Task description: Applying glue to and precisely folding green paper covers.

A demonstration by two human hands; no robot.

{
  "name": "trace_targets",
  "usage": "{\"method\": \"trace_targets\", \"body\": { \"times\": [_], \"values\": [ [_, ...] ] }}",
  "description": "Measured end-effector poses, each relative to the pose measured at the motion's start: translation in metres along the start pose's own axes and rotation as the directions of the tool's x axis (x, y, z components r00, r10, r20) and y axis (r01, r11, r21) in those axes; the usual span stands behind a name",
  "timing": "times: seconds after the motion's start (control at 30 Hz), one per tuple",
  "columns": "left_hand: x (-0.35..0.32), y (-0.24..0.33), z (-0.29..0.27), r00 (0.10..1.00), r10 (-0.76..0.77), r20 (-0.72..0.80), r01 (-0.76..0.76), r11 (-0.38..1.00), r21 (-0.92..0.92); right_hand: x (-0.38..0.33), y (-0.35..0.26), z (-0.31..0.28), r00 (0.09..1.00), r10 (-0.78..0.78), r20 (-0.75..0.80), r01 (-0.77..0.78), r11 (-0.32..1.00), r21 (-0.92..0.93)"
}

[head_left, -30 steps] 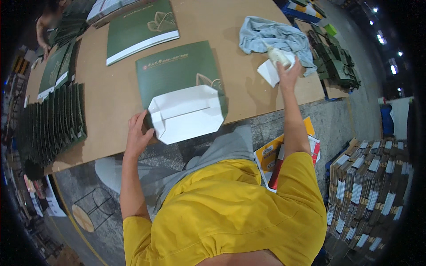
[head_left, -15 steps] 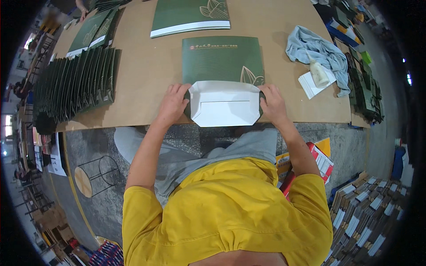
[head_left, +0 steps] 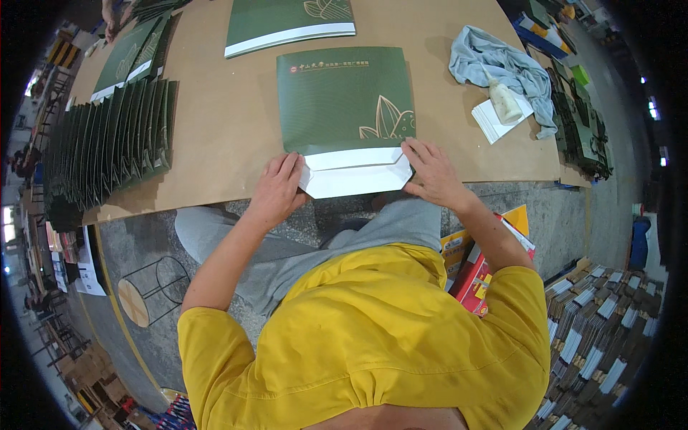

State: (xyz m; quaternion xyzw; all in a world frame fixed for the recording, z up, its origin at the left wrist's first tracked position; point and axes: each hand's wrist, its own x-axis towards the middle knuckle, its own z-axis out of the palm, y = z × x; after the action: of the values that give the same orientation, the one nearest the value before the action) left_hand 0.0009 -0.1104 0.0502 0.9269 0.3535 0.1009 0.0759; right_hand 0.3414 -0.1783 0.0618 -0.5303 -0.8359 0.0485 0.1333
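Note:
A green paper bag [head_left: 340, 93] with gold line drawing lies flat in front of me, its white bottom end [head_left: 358, 179] folded into a cut-cornered shape at the table's near edge. My left hand [head_left: 276, 188] is closed on the left corner of that end, fingertips on the fold and thumb below. At the right corner, my right hand [head_left: 435, 175] grips the same end, its fingers on top near the fold. The inside of the fold is partly hidden by the white flaps.
Beyond lies a stack of green bags [head_left: 290, 25]. Folded bags [head_left: 107, 143] stand in a row at left. At right are a blue cloth [head_left: 476, 57], a glue bottle [head_left: 505, 104] and white cards [head_left: 487, 122]. A stool [head_left: 134, 302] stands on the floor.
The white bottom has gone from widely opened to a flatter, narrower shape as its upper flap came down. Both hands have turned inward at the corners. The whole view has shifted slightly.

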Motion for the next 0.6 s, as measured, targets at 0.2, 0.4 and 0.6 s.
{"method": "trace_targets", "body": {
  "times": [0.2, 0.4, 0.6],
  "values": [
    [0.017, 0.008, 0.000, 0.980, -0.135, -0.149, 0.120, 0.987, -0.105, 0.021, 0.000, 0.014, 0.982, 0.138, -0.126, -0.130, 0.989, 0.074],
    [0.039, 0.016, 0.006, 0.925, -0.348, -0.155, 0.337, 0.937, -0.095, 0.029, -0.004, 0.015, 0.944, 0.304, -0.129, -0.284, 0.947, 0.152],
    [0.047, 0.022, 0.006, 0.900, -0.394, -0.184, 0.393, 0.918, -0.044, 0.038, -0.018, 0.012, 0.909, 0.398, -0.122, -0.388, 0.917, 0.095]
  ]
}}
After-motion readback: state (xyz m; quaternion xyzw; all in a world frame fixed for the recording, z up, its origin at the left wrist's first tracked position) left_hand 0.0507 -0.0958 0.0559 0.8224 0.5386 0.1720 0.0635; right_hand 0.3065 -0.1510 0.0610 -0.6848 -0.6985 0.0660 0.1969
